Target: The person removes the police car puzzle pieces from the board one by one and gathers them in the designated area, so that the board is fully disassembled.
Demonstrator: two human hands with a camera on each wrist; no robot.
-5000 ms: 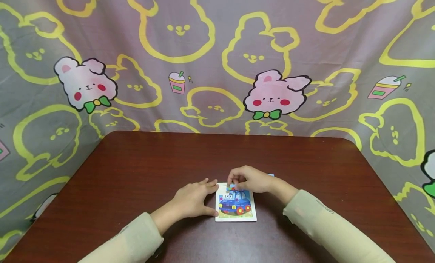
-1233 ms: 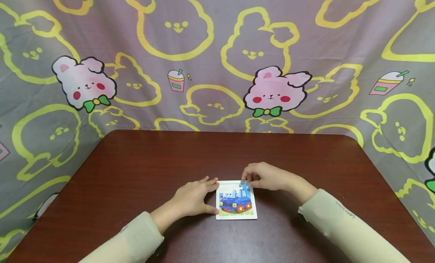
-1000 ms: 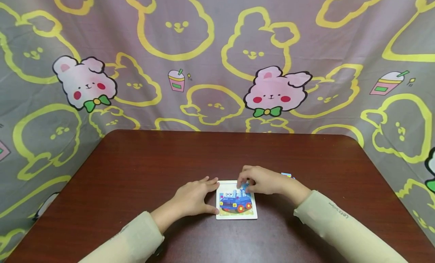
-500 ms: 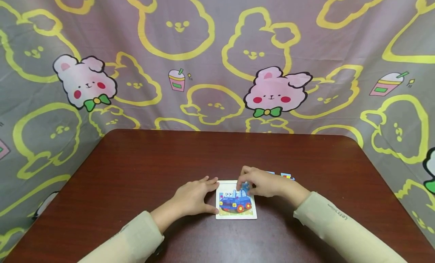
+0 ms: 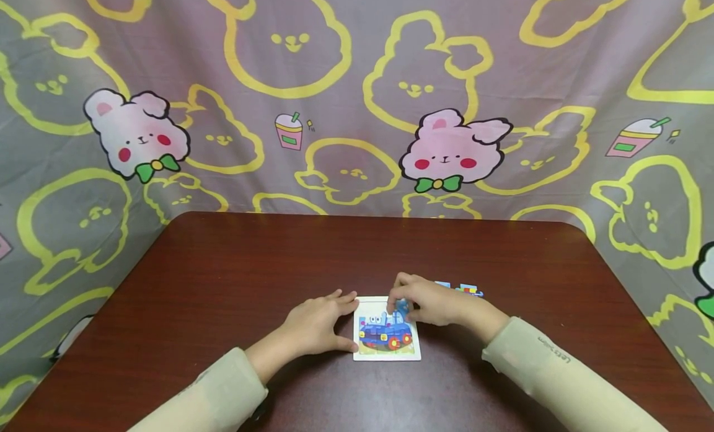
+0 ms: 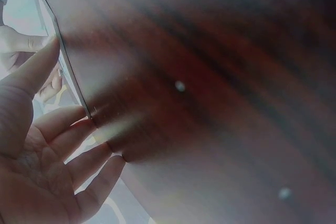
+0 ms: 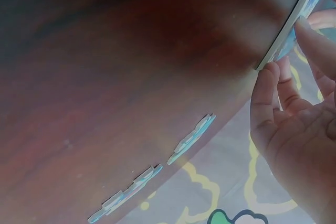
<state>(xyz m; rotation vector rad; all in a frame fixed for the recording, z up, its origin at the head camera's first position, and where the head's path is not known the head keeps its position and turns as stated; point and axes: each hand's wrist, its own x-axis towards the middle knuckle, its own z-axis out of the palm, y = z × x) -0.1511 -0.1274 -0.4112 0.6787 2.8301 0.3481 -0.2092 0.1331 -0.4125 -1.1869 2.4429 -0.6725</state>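
A white-framed jigsaw puzzle (image 5: 386,357) with a blue cartoon car lies on the table. My left hand (image 5: 312,326) rests along its left edge, fingers spread and thumb near the lower left corner. In the left wrist view, the left fingertips (image 6: 118,161) touch the table beside the frame. My right hand (image 5: 424,300) pinches a blue puzzle piece (image 5: 402,306) at the puzzle's upper right; the fingers partly cover it. The puzzle's upper left part shows pale backing. In the right wrist view, the right hand (image 7: 299,108) is at the frame's corner.
Two loose puzzle pieces, a blue one (image 5: 442,284) and a multicoloured one (image 5: 468,290), lie on the brown table (image 5: 268,258) just beyond the right wrist. A patterned curtain (image 5: 346,110) hangs around the table's far side and flanks.
Five seconds ago my right hand held a piece with red on it near the top middle. It has since shifted right and now works a blue piece at the upper right. The left hand stays put.
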